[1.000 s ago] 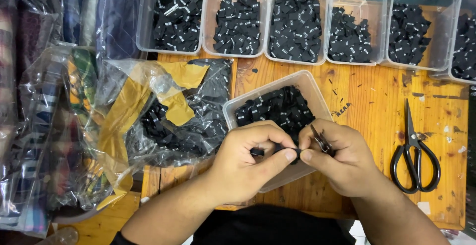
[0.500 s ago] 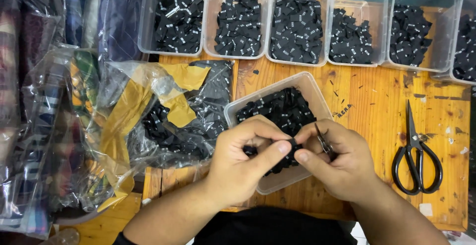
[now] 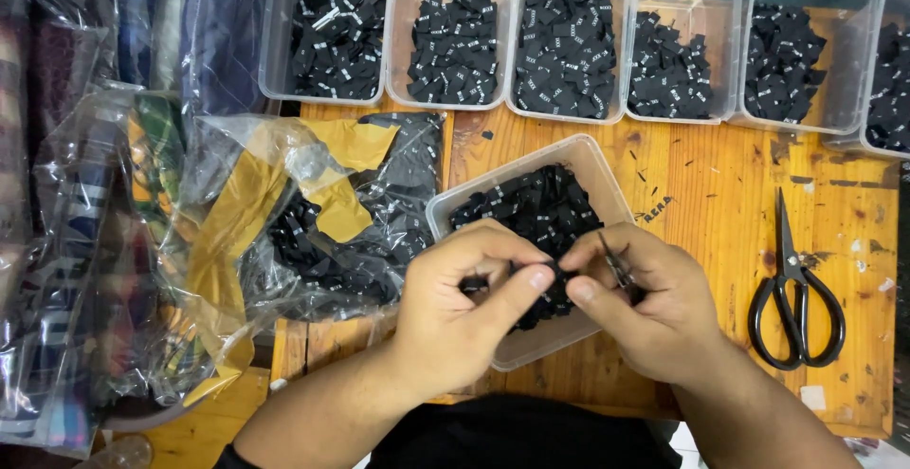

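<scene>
Head view, left hand: the left hand [image 3: 464, 298] is over the near edge of the clear tub [image 3: 445, 211], with thumb and forefinger pressed together on a small black label [image 3: 561, 268].
Head view, right hand: the right hand [image 3: 645, 303] meets it from the other side, its fingertips pinching the same black label; a thin dark tool, maybe small snips [image 3: 611, 260], also lies in this hand, but I cannot tell how it is held.
Where the label is: between both hands, just above the heap of black labels [image 3: 531, 205] inside the clear tub.
Risk 1: the label is small and pinched only at its edges, so I think it could slip and fall back into the heap, where it looks like all the others.
Risk 2: the pointed tool is very near the left fingertips; a small wrong move could prick them, in my judgement.
Risk 3: the tub sits slanted near the table edge, and pressure from the wrists could push it.
Around: a row of tubs [image 3: 569, 47] with sorted labels at the far side, black scissors [image 3: 794, 298] well apart on the right, on the wooden table [image 3: 701, 184].
In the way: a crumpled plastic bag [image 3: 313, 213] with more labels lies touching the tub on the left.
</scene>
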